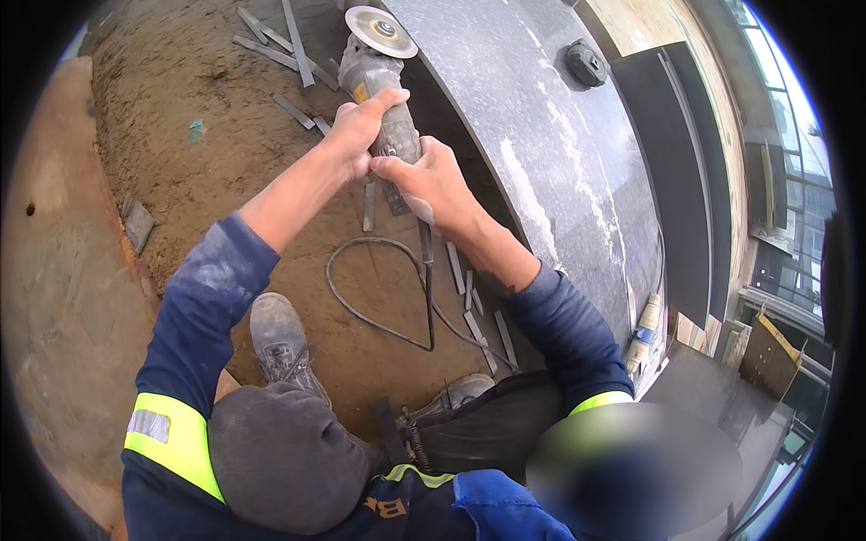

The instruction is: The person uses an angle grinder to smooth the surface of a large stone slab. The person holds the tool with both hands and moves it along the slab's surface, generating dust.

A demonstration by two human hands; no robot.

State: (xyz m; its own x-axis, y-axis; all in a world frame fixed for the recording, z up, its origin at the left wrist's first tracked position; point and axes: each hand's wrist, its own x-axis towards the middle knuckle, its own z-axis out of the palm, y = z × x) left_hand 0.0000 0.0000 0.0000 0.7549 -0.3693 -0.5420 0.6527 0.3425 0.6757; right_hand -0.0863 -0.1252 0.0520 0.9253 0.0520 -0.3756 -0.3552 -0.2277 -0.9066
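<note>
An angle grinder (372,70) with a dusty grey body points away from me. Its round cutting disc (368,24) lies beside the long edge of a grey stone slab (492,86). Closed around the front of the body is my left hand (359,129). My right hand (440,187) grips the rear end, its thumb close to the left wrist. Whether the disc spins or touches the stone I cannot tell. From the grinder's back a power cord (429,288) drops and loops over the ground.
Thin stone offcuts (298,41) lie scattered on the brown dirt. A black tape measure (586,63) rests on the slab, near dark slabs (663,171) on the right. A tan roll-shaped item (643,334) sits at the slab's near end. My shoe (280,334) stands near the cord; a rusty sheet (63,234) lies left.
</note>
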